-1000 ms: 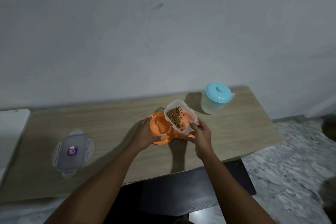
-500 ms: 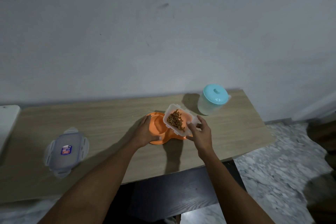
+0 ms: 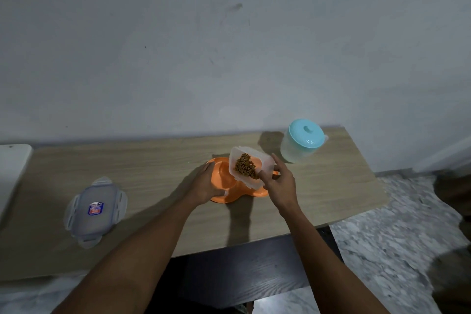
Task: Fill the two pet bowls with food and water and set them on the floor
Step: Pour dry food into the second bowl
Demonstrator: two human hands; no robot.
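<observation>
An orange double pet bowl lies on the wooden table. My left hand grips its left rim. My right hand holds a clear plastic food container tilted steeply toward me over the bowl's right half. Brown kibble has slid toward the container's lower edge. The right half of the bowl is mostly hidden behind the container and my hand. A pale jug with a turquoise lid stands at the back right of the table.
The container's clip-lock lid lies flat at the table's left front. A white surface adjoins the table's left end. A dark lower shelf sits under the table, with speckled floor to the right. A plain wall rises behind.
My right hand has tipped the food container further, from nearly level to steeply tilted, and the kibble has shifted to its lower edge. My left hand stays on the bowl.
</observation>
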